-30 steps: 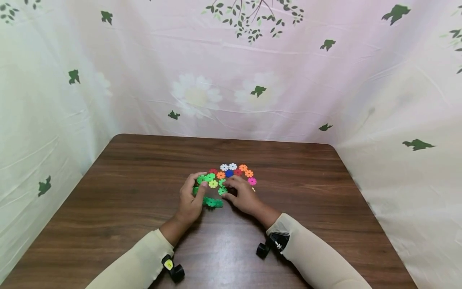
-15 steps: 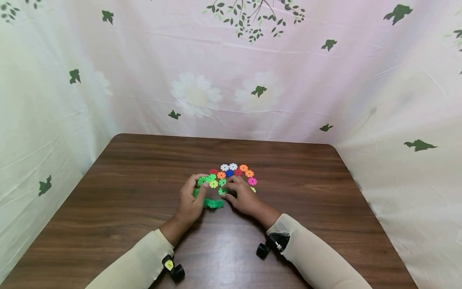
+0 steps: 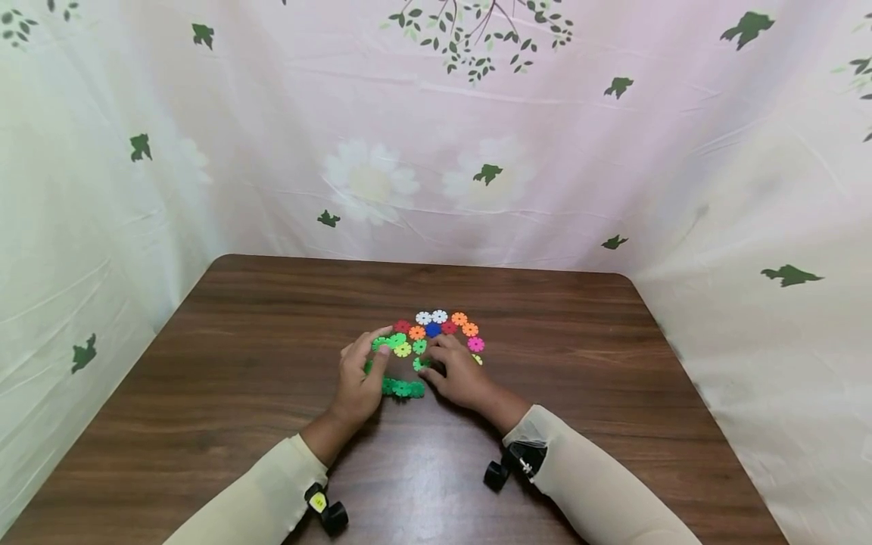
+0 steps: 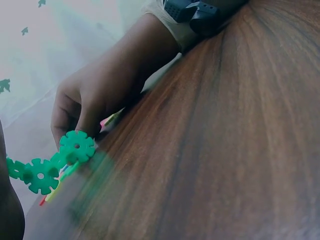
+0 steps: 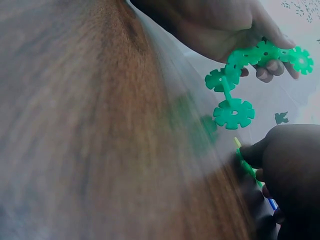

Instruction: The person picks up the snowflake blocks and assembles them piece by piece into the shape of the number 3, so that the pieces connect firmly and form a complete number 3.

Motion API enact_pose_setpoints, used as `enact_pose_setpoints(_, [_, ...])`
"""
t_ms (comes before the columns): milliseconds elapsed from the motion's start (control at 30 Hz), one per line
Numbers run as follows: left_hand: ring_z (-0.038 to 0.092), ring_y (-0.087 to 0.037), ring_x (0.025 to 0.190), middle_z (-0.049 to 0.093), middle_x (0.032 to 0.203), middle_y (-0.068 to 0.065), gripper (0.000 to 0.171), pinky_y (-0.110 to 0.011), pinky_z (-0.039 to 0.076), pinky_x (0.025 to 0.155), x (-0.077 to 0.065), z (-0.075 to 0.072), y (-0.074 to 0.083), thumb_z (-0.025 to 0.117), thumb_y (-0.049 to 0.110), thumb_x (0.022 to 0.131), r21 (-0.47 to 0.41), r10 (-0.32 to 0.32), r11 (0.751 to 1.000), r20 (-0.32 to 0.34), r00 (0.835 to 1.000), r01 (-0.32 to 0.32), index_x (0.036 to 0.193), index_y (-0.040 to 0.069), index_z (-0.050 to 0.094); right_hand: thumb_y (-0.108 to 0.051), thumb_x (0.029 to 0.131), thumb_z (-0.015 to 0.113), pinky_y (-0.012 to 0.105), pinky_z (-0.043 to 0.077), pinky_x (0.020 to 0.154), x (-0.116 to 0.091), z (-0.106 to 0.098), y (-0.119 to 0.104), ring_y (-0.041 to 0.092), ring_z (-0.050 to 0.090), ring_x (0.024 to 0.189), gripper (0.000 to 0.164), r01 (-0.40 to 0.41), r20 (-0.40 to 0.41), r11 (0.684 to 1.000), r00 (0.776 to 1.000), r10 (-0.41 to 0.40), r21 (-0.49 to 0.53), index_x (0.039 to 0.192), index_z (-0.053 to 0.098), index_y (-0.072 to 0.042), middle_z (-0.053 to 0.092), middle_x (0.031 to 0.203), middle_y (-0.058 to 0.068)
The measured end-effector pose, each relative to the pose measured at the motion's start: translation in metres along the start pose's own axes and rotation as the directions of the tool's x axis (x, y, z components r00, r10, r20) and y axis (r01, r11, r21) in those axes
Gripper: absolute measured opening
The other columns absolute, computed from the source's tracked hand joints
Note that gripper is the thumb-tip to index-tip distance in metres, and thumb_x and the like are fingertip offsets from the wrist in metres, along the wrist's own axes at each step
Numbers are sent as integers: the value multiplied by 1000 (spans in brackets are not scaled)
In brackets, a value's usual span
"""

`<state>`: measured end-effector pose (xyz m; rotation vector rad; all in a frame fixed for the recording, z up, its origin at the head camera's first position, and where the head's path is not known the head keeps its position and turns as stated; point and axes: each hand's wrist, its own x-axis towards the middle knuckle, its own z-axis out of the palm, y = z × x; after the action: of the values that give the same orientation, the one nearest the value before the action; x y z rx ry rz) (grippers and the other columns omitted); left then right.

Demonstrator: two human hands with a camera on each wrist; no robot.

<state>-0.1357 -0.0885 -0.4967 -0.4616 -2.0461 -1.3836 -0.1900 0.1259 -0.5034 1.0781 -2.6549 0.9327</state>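
My left hand (image 3: pixel 361 375) grips a curved chain of green notched plastic discs (image 3: pixel 402 388), slotted into each other. In the right wrist view the chain (image 5: pixel 235 112) hangs from between the thumb and fingers, above the tabletop, its lower end free. Bent fingers and thumb of my right hand (image 3: pixel 463 371) pinch at a loose green disc (image 3: pixel 418 364) that is partly covered by them. Another green disc (image 3: pixel 419 347) and a yellow-green one (image 3: pixel 403 349) lie flat just beyond. The left wrist view shows the right hand (image 4: pixel 95 95) low over the table, behind the chain.
Loose notched discs lie in a cluster past the hands: white ones (image 3: pixel 439 316), a blue one (image 3: pixel 433 329), red ones (image 3: pixel 403 326), orange ones (image 3: pixel 459 319) and a pink one (image 3: pixel 475 344). The brown wooden table (image 3: pixel 272 341) ends at a printed curtain (image 3: pixel 436 204).
The front end of the chain in my left hand has come slightly nearer and lower. My right fingers now cover more of the loose green disc. The other discs lie as before.
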Motion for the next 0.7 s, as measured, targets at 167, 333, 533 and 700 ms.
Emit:
enact_pose_setpoints(167, [68,-20,103,75,105,-17,31,-47,35,106,0,0,-1,61,-4,105,-31,-4,1000,11,1000,5,135,-3,71,-17,94,87,41,60,90,-1,-1,-1,24,66,106,14,-28,-45,999,999,27,-26,101,78,-9,72,115,7])
enact_pose_setpoints(333, [66,-14,99,73,101,-19,27,-43,39,104,0,-1,1,65,-5,103,-49,10,999,24,1000,-9,129,-1,73,-12,94,86,46,61,95,0,-1,-1,29,70,110,12,-26,-74,999,997,23,-32,102,78,-7,76,115,10])
enact_pose_setpoints(533, [65,-13,100,73,101,-15,26,-43,38,105,0,-1,2,67,-4,101,-40,11,999,25,1000,-10,127,-2,73,-24,90,92,48,59,97,-1,0,0,30,68,110,26,-37,-115,996,993,27,-87,106,82,-6,76,115,10])
enact_pose_setpoints(700, [65,-13,100,73,102,-13,26,-47,38,105,1,-1,2,67,-4,101,-40,17,999,20,1000,-16,127,-4,72,-38,89,92,50,54,95,-1,1,-2,26,65,110,35,-79,-98,979,993,61,-190,112,85,-12,74,116,6])
